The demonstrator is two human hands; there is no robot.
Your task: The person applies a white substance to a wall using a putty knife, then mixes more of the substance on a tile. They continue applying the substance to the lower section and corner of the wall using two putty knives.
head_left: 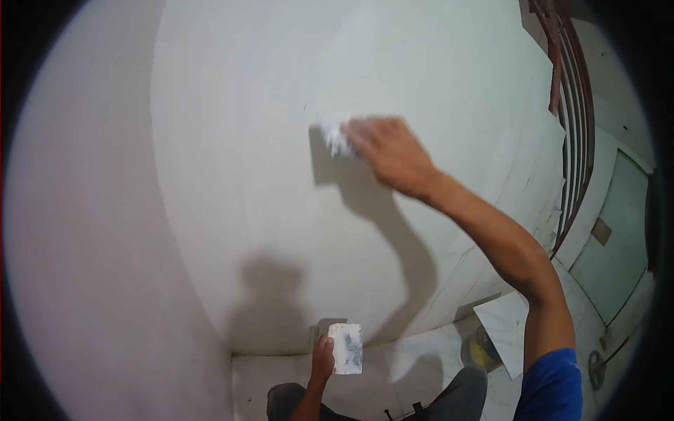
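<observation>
My right hand [390,151] is raised against a pale plastered wall [246,175] and presses a flat white scraper blade [335,139], smeared with white putty, onto its surface. The hand's fingers are closed on the blade's upper edge. Its shadow falls on the wall just below. Low in the view, my left hand [323,359] holds a second rectangular putty plate [347,348], white with grey smears, upright near the wall's foot. My forearm and blue sleeve [554,386] run down to the lower right.
The wall meets another pale wall [91,245] in a corner on the left. A staircase with a dark reddish railing [572,105] rises at the right. A loose white tile [505,330] and a yellowish bucket [484,347] stand on the marble floor.
</observation>
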